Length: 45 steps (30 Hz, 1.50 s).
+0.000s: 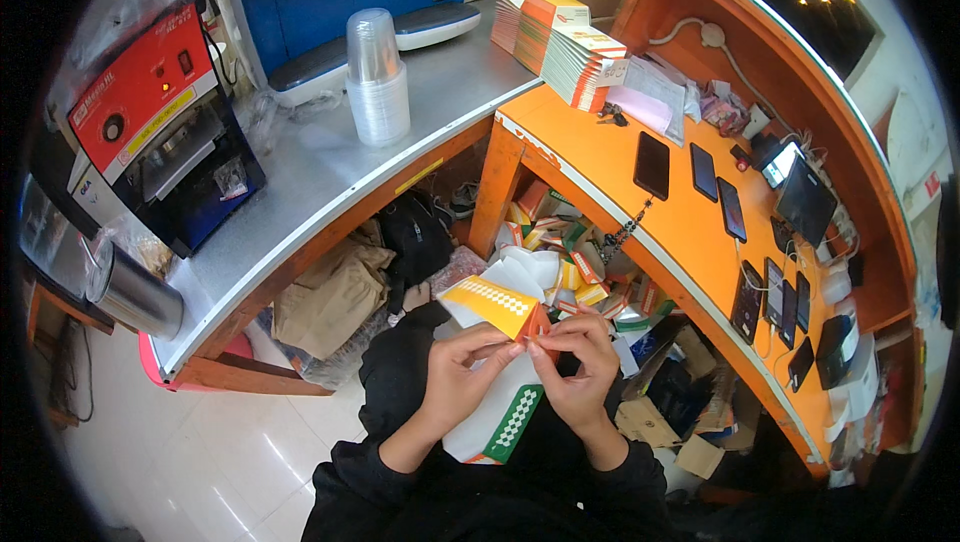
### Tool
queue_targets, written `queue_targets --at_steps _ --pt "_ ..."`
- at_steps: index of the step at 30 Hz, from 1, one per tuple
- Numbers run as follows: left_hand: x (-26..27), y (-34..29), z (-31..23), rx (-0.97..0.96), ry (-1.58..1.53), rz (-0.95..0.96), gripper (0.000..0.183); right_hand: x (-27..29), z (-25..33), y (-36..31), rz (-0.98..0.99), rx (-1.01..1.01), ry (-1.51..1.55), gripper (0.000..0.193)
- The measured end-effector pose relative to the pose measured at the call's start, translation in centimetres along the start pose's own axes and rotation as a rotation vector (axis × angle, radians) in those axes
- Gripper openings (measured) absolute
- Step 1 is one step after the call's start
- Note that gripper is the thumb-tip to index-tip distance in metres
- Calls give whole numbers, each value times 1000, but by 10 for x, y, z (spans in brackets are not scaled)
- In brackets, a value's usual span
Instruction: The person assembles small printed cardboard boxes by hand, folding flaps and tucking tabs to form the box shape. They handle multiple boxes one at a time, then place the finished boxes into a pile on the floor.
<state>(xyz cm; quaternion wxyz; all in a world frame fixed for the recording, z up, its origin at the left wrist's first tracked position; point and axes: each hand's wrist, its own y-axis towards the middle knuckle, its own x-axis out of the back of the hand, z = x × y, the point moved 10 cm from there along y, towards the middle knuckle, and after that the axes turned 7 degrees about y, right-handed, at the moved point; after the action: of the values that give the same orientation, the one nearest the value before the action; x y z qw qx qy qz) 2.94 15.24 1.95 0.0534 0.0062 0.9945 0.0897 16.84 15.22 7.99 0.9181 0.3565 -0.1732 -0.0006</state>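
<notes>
Between my two hands is a folded paper carton (pixel 490 304), with a yellow panel, white diamond pattern and orange end. My left hand (pixel 458 378) pinches its lower edge with thumb and fingers. From the other side, my right hand (pixel 582 366) grips the orange corner, the thumbs nearly meeting. Under my hands, a white carton piece with a green diamond-patterned strip (pixel 516 422) lies across my lap; whether it joins the held carton, I cannot tell. Just beyond my knees, many folded cartons (pixel 592 272) in green, yellow and orange are heaped below the orange table.
Stacks of flat cartons (pixel 585 67) stand on the orange table (pixel 600 157), with several phones (pixel 652 164) along it. On the metal counter (pixel 300 197) are nested clear plastic cups (pixel 377 92) and a red sealing machine (pixel 150 102). A brown bag (pixel 335 307) sits underneath.
</notes>
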Motion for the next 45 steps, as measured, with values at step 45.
queue_targets --at_steps 45 --pt "25 38 278 380 1245 137 80 46 -408 -101 188 -554 -752 74"
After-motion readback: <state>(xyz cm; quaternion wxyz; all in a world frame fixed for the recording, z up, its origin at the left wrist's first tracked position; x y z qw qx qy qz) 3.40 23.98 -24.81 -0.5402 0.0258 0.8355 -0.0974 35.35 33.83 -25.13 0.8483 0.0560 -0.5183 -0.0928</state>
